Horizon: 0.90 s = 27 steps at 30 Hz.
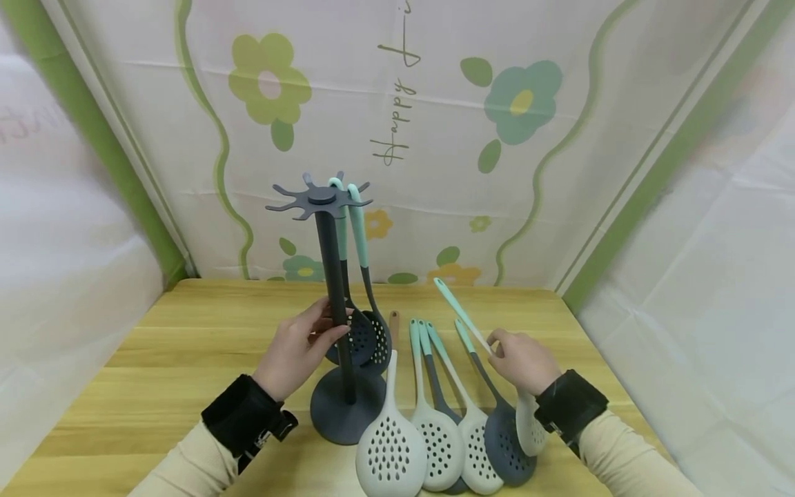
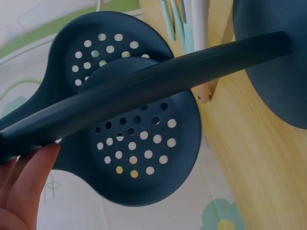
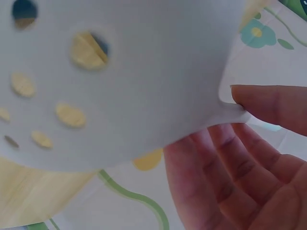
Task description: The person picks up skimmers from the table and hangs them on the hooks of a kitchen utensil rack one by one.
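Observation:
My left hand point(image 1: 298, 348) grips the dark post of a utensil stand point(image 1: 333, 269) partway up, with its round base on the table. Two dark skimmers point(image 1: 380, 342) with mint handles hang from the hooks behind the post; their perforated heads overlap in the left wrist view. At the right, my right hand point(image 1: 524, 362) pinches a white skimmer point(image 3: 158, 62) between thumb and fingers at the neck. Its mint-tipped handle point(image 1: 459, 309) slants up and away to the left, and its holed head hangs below the hand, partly hidden by the wrist in the head view.
Between the stand and my right hand lies a row of utensils: a white skimmer point(image 1: 391, 459), more white skimmers point(image 1: 439, 442) with mint handle ends, and a dark skimmer point(image 1: 509, 442). A printed curtain point(image 1: 397, 103) stands behind the wooden table point(image 1: 205, 331).

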{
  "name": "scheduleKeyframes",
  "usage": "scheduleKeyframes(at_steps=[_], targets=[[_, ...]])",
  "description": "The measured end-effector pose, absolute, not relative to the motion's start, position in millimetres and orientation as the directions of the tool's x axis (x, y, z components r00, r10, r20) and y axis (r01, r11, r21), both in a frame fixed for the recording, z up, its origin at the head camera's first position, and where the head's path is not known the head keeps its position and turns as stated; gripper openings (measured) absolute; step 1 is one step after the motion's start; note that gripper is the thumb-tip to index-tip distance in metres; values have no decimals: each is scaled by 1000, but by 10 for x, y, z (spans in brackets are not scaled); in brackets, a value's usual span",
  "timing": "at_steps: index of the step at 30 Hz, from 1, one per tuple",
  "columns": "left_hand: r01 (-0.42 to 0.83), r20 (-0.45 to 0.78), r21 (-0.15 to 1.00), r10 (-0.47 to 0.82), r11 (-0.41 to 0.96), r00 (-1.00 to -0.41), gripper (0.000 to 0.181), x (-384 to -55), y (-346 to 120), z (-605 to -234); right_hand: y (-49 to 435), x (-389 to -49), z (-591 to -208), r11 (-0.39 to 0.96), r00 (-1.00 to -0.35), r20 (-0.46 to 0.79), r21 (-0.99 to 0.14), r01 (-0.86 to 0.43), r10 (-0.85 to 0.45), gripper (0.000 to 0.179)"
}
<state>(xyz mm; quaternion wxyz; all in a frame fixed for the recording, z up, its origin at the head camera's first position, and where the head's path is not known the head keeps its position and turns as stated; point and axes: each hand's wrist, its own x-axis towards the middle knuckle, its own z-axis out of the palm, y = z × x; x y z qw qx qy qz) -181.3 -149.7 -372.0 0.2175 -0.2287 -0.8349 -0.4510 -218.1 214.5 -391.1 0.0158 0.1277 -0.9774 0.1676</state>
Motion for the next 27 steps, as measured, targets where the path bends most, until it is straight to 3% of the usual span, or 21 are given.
scheduleKeyframes(at_steps=[16, 27], targets=[[593, 490, 673, 334, 442, -805, 44, -1820, -1558, -3688, 2059, -2084, -3863, 912, -957, 149, -295, -285, -251, 23], [600, 526, 651, 294, 465, -798, 39, -1815, -1547, -3706, 2026, -2059, -3803, 904, -955, 152, -313, -291, -255, 22]])
